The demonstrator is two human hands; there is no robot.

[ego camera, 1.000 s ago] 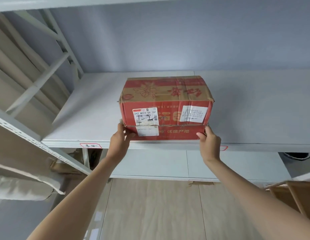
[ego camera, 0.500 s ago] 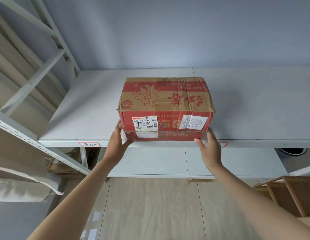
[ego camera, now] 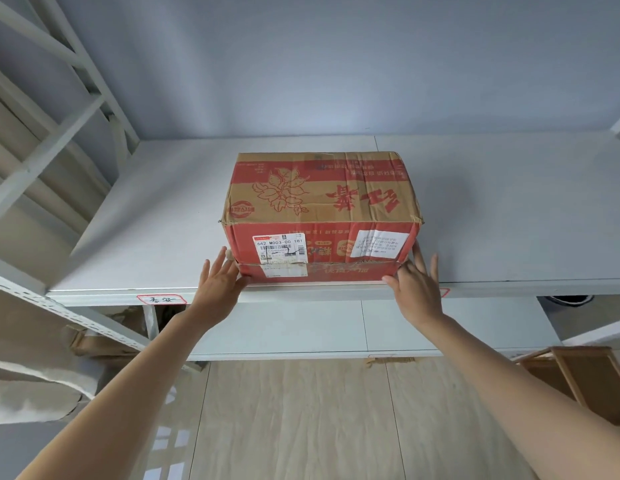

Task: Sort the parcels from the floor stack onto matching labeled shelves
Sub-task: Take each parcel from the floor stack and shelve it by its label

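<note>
Pushing with both hands, I have the red and brown parcel resting on the white shelf, its front face just inside the front edge. My left hand and right hand touch its 2 lower front corners, fingers straight and spread, gripping nothing. Even pressure on both sides should slide it back squarely. A handwritten shelf label sits left of my hand; nothing on the shelf blocks the way.

Parcel on shelf, near front edge
</note>
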